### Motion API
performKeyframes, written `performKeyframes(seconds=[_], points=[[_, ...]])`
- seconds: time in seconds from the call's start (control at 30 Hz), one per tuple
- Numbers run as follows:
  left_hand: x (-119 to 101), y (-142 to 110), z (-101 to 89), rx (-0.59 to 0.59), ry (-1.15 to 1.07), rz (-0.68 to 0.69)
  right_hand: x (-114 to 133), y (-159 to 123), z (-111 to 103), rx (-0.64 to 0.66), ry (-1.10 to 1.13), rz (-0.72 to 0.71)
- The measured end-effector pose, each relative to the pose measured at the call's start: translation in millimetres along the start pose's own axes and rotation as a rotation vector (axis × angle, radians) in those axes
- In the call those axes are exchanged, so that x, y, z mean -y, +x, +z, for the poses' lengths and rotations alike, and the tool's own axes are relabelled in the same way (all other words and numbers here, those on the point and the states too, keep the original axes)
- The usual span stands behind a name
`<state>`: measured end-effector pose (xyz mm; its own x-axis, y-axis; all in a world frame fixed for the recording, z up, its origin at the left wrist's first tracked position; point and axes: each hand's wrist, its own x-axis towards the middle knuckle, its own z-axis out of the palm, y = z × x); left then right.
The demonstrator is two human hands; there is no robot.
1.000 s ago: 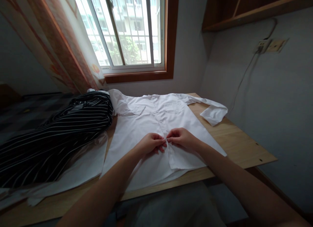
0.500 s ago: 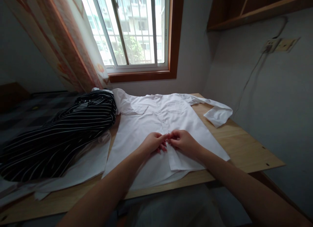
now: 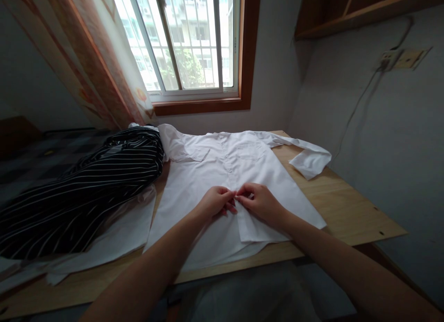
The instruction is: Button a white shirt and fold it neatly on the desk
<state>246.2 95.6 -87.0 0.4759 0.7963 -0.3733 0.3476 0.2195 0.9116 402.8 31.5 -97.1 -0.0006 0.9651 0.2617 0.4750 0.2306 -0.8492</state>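
Note:
A white button-up shirt [image 3: 194, 183] lies spread front side up on a wooden board, collar toward the window. Its upper buttons run in a line down the placket, and below my hands the front edges part. My left hand [image 3: 218, 201] pinches the placket at the lower front. Right beside it, my right hand [image 3: 258, 202] pinches the other side of the same spot, fingertips almost touching. The button or buttonhole between the fingers is too small to make out. One shirt sleeve [image 3: 310, 161] stretches out to the right, its cuff folded.
Black clothing with white stripes [image 3: 114, 179] is heaped at the left, over white cloth [image 3: 128, 227]. The wooden board [image 3: 354, 215] ends near my body and at the right. A curtained window [image 3: 194, 45] is behind; a cord [image 3: 357, 105] hangs from a wall socket.
Both hands stay at the same spot on the placket, with the fingertips shifting slightly against each other. The view has moved a little; the shirt lies as before.

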Motion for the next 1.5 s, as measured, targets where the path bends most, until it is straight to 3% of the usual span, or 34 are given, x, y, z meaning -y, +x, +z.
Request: performKeyframes(seconds=[0.17,0.53,1.03,1.5], points=[[0,-1,1.4,0.001,-0.034,0.01,-8,1,0,0.058,0.088,0.057],[2,-1,-1.5,0.079,-0.131,0.001,-10,4,1,0.112,-0.25,-0.107],[-1,-3,-0.9,0.088,-0.039,0.025,-11,3,4,0.069,-0.448,-0.127],[-5,-6,-2.8,0.083,0.216,0.164,-17,7,9,-0.017,-0.162,-0.091]])
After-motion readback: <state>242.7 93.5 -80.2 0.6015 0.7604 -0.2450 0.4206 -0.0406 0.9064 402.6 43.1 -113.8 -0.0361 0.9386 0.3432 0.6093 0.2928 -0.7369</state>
